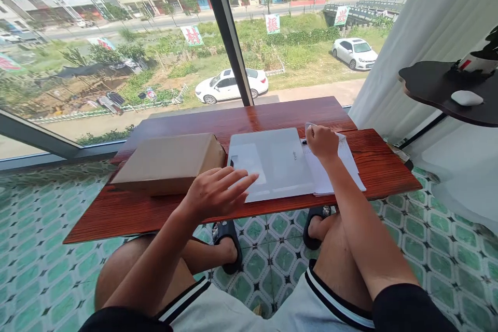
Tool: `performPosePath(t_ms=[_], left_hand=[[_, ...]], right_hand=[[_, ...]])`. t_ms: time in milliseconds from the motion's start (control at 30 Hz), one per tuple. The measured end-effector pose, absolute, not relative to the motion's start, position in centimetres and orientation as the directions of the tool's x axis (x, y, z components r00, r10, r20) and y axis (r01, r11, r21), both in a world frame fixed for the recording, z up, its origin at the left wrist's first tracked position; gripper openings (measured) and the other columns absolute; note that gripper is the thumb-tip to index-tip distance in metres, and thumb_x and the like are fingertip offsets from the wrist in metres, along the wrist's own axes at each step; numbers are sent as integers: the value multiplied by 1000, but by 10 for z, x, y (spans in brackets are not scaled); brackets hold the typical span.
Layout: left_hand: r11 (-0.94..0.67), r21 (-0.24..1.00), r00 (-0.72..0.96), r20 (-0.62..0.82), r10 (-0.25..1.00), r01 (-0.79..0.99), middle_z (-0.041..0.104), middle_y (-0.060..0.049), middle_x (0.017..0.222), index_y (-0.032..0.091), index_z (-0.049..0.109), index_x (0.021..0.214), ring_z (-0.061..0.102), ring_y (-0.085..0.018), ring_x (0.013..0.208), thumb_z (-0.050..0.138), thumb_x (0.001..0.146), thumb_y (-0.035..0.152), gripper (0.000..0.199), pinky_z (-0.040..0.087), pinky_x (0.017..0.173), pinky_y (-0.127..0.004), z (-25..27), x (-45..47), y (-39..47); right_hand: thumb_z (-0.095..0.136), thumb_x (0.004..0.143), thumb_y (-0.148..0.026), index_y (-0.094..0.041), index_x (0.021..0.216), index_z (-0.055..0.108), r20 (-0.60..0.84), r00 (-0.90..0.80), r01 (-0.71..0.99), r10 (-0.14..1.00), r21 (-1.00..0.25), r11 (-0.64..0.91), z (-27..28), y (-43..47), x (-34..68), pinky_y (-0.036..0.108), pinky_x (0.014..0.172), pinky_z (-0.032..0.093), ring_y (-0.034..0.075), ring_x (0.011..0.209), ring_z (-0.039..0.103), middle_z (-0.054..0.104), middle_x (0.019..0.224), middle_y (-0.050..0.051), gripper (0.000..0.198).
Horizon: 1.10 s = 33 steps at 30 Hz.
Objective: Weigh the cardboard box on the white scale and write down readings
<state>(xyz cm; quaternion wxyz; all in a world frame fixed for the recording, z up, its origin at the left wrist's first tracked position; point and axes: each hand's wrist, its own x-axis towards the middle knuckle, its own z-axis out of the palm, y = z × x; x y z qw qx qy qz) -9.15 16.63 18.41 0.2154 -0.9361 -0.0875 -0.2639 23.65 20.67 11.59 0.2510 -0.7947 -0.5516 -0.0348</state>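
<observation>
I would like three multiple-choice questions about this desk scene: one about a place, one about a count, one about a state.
1. Where is the cardboard box?
A. left of the white tablet
B. on the floor
C. on the black shelf

2. How many white cars are outside?
A. one
B. two
C. four

3. How is the left hand?
A. open, fingers spread
B. a fist
C. holding a cup

Answers: 1 A, the box lies on the wooden table beside the tablet. 2 B, one car near, another farther right. 3 A, its fingers reach flat toward the tablet.
</observation>
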Motion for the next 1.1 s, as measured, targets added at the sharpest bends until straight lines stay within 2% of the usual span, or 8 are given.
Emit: performPosePath(t_ms=[167,333,500,600,833,967,1100], left_hand=[[-844,-335,788,596,154,418,77,-2,92,21,55,127,71,-16,73,56,92,17,35,50,62,-27,183,-120,173],[-799,-314,668,730,142,513,77,1,88,24,52,122,70,-13,68,57,88,10,37,48,61,-24,172,-139,182],[-746,-314,631,755,179,587,76,2,87,24,52,117,70,-13,68,58,87,10,33,44,59,-24,174,-155,184],[-722,-263,565,798,210,639,75,1,87,23,53,116,70,-14,70,58,86,10,33,45,60,-25,179,-166,185],[-688,-152,451,849,276,709,75,-1,91,22,57,116,70,-16,72,56,89,12,29,45,61,-27,188,-189,188],[-675,-42,337,888,314,737,75,-1,91,23,60,118,67,-15,67,57,86,12,34,45,62,-28,192,-206,189],[-588,94,204,884,420,803,73,0,91,23,58,121,59,-15,61,56,87,15,35,48,64,-29,196,-226,190]], right_hand=[[38,101,-32,-16,68,65,356,353,906,865,-362,-221,117,212,216,32,57,19,17,59,47,62,69,10,46],[41,98,-31,-16,71,70,336,331,911,882,-358,-206,115,213,202,32,58,19,17,59,47,64,69,10,43],[41,99,-32,-17,80,77,324,321,917,890,-341,-206,115,207,198,32,60,21,18,63,51,68,75,9,43],[40,99,-32,-20,84,79,342,326,905,881,-381,-187,117,202,195,32,62,24,20,69,55,71,81,9,43],[35,99,-37,-20,83,78,383,257,870,888,-491,-40,127,190,164,32,65,31,21,69,57,68,73,6,49],[33,101,-43,-18,81,76,428,157,832,890,-543,115,139,187,139,32,67,36,20,69,58,65,70,5,53],[35,101,-45,-18,89,75,440,56,808,896,-547,218,152,187,115,33,71,39,19,72,59,66,74,4,49]])
